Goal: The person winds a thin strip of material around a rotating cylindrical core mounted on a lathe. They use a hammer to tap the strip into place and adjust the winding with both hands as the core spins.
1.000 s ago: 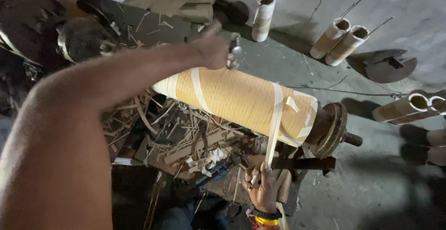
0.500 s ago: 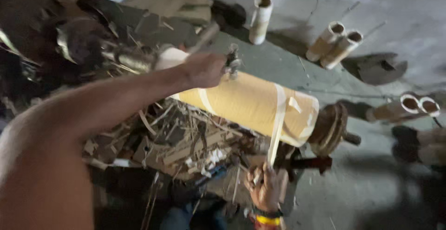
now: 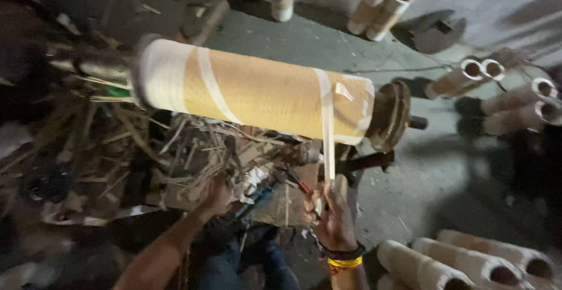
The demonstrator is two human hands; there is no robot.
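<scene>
1. Evidently the biggest change was my left hand (image 3: pixel 215 199): a second earlier its arm had stretched across the frame with the hand up on the top of the big tan roll (image 3: pixel 257 94), and half a second earlier it was still there. By this moment it had dropped to the lower middle of the frame, down among the splintered wood scraps (image 3: pixel 146 161) under the roll

2. I could not tell how that left hand's fingers stood; they were buried in the debris, perhaps curled on something, perhaps only resting

3. My right hand (image 3: pixel 332 217), with a yellow and dark band (image 3: pixel 344 259) at the wrist, had barely moved. Its fingers were closed in a pinch on the lower end of the pale tape strip (image 3: pixel 328 143), which ran taut and nearly straight up to the roll's right part

4. That roll lay crosswise in the middle of the frame, wrapped with pale bands, its rusty end flange (image 3: pixel 391 114) at the right, much as before though the view had shifted closer

5. Small cardboard tubes (image 3: pixel 383 4) lay at the upper right on the concrete floor (image 3: pixel 328 38), and more thick rolls (image 3: pixel 462 263) sat at the lower right

6. I judged that the upper hold on the roll had been released while the strip stayed under tension, so the wrapping was now steadied by the right hand alone
</scene>
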